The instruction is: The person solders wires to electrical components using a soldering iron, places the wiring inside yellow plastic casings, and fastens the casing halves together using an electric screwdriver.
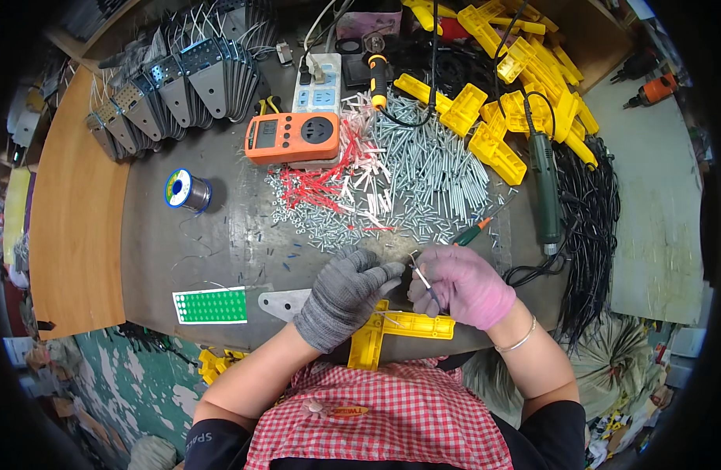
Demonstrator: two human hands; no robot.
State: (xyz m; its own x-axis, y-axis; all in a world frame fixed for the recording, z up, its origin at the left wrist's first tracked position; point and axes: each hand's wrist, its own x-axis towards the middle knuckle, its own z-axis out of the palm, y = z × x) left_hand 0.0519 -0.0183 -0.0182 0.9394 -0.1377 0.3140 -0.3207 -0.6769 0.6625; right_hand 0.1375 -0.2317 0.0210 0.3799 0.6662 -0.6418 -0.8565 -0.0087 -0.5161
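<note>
My left hand, in a grey knitted glove, is closed with thumb and fingers drawn together; what it holds, if anything, is hidden. A grey metal plate with holes reaches out from beneath its wrist side. In a pink glove, my right hand pinches a short wire with a white and dark covering and a bent bare end. Just below both hands lies a yellow plastic handle shell, angled, its hollow side up, with a thin pale wire across it.
Beyond my hands are piles of screws and red and white wire pieces. Around them stand an orange power meter, a solder spool, a green electric screwdriver, yellow shells, black cables and a green sticker sheet.
</note>
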